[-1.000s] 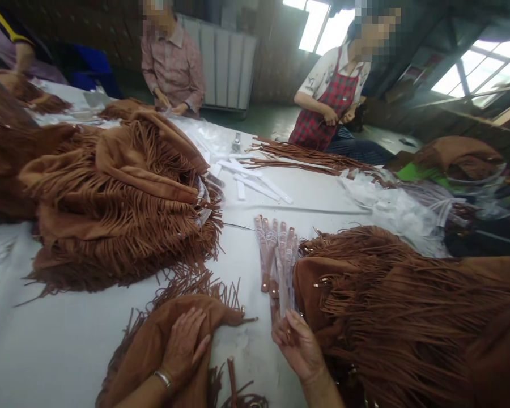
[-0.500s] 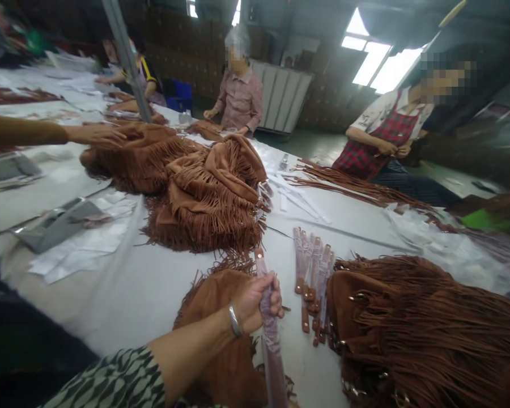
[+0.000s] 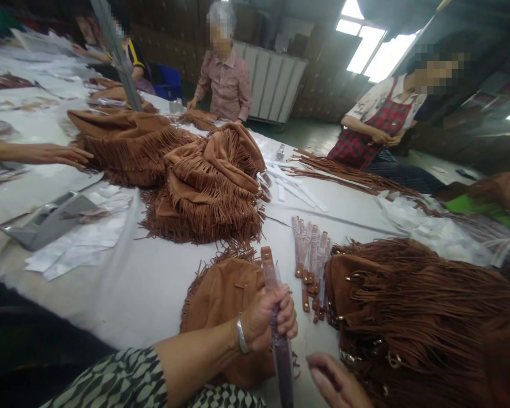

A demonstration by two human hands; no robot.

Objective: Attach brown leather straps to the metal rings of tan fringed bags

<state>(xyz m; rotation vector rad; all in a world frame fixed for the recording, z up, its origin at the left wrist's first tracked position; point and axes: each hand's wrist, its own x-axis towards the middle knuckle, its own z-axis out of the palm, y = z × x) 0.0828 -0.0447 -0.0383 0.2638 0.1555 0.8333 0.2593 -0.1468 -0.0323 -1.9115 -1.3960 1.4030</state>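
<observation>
My left hand (image 3: 268,318), with a silver bangle at the wrist, is closed round a plastic-wrapped strap (image 3: 284,368). The strap's brown end with a metal rivet sticks up above the fist, and its lower part runs out of the picture. Behind that hand a brown fringed bag (image 3: 221,294) lies on the table. My right hand (image 3: 338,381) shows only in part at the bottom edge, right of the strap and apart from it, fingers parted and holding nothing visible. Several more wrapped straps (image 3: 310,255) lie in a bunch beyond it.
Fringed bags are piled at the back (image 3: 208,192) and on the right (image 3: 408,294). A grey tape dispenser (image 3: 46,218) stands among white sheets at left. A co-worker's hand (image 3: 59,154) touches the back pile. Other people are behind the table, near loose brown strips (image 3: 344,178).
My left hand has shifted slightly right and down with the strap, which now stands more upright. My right hand has come into view at the bottom. The co-worker's hand at left has drawn back leftward.
</observation>
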